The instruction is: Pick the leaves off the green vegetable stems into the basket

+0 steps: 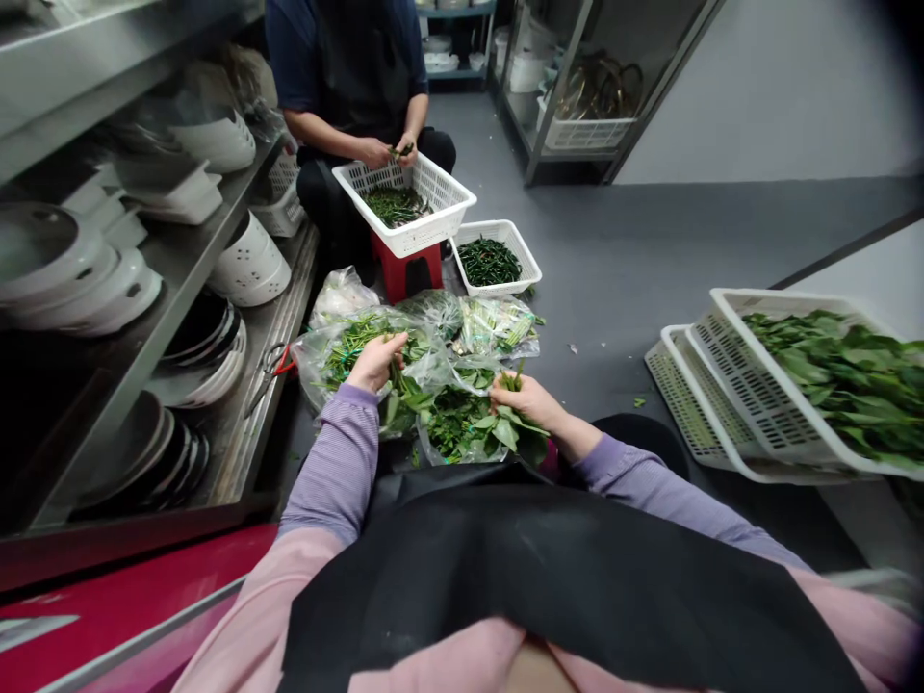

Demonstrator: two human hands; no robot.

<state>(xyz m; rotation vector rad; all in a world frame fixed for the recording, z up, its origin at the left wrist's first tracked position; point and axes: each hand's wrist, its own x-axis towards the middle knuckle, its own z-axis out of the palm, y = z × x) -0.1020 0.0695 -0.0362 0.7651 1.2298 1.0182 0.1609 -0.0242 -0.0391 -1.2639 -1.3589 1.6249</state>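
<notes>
My left hand point(379, 362) is closed in a pinch above the plastic bags, and a leafy green sprig point(408, 393) hangs from its fingertips. A bunch of leafy greens point(511, 428) is gripped in my right hand point(532, 400), stems pointing up and broad leaves drooping below. Beneath my hands lie open clear bags of greens point(458, 423), one near my apron and another with thin green stems point(351, 345) under my left hand. Farther off is a bag of pale-stemmed vegetables point(497, 325).
Opposite, a person point(353, 87) handles greens over a white basket point(433, 226) on a red stool point(408, 274). Another basket holds green chillies point(489, 262). Stacked baskets with leaves point(852, 385) stand right. Scissors point(270, 371) lie on the left shelf point(242, 423) beside dishes.
</notes>
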